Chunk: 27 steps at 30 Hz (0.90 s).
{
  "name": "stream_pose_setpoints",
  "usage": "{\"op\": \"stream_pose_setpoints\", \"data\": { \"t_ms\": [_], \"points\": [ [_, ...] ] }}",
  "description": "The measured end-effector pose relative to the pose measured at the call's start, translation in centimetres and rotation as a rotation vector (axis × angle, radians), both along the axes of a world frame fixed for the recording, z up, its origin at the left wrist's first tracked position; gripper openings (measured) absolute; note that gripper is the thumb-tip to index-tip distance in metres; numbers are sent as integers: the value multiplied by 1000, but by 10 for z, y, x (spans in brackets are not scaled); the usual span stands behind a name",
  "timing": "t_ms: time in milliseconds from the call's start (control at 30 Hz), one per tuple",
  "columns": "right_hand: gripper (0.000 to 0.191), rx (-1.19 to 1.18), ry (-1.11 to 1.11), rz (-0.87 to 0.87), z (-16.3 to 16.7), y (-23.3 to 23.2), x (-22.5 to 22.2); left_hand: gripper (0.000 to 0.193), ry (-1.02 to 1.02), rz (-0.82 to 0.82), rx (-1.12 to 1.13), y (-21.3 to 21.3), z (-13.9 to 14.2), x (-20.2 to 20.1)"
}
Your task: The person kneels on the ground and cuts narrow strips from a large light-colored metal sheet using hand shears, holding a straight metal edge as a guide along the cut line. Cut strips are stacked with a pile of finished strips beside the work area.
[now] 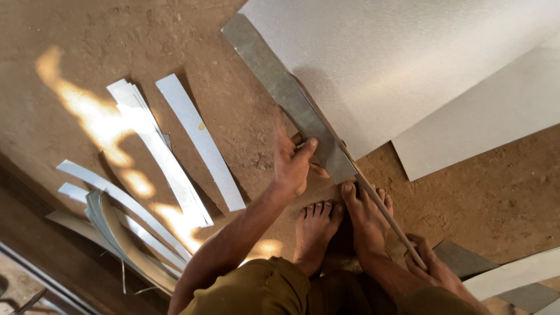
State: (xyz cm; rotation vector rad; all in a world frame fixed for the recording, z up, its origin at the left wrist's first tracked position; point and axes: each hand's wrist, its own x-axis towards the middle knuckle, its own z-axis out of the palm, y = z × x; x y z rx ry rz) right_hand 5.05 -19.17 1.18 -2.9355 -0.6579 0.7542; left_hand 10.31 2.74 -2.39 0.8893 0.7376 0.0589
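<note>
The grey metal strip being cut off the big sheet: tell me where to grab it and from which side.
Probably grip the grey metal strip along its free left long edge, near the middle, coming from the bare floor side. The big sheet borders its right edge, and the left hand with a foot already crowds its near end. Cut edges may be sharp.

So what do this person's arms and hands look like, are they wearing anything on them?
Both arms are bare, with no sleeves showing on the forearms. The left hand and right hand have no gloves, and no rings, watch or bands are visible. Olive-green clothing shows at the bottom of the view.
</note>
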Motion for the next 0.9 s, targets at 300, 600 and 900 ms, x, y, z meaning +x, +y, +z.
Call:
{"op": "stream_pose_setpoints", "data": {
  "t_ms": [300, 600, 900],
  "points": [
    [36, 7, -19, 44, 9, 7, 10, 105, 49, 3, -24, -6, -6, -7],
    [38, -448, -443, 360, -24, -9, -19, 102, 94, -172, 290, -19, 42, -3],
    [52, 61, 750, -424, 14, -99, 21, 102, 309, -85, 82, 53, 16, 37]
  ]
}}
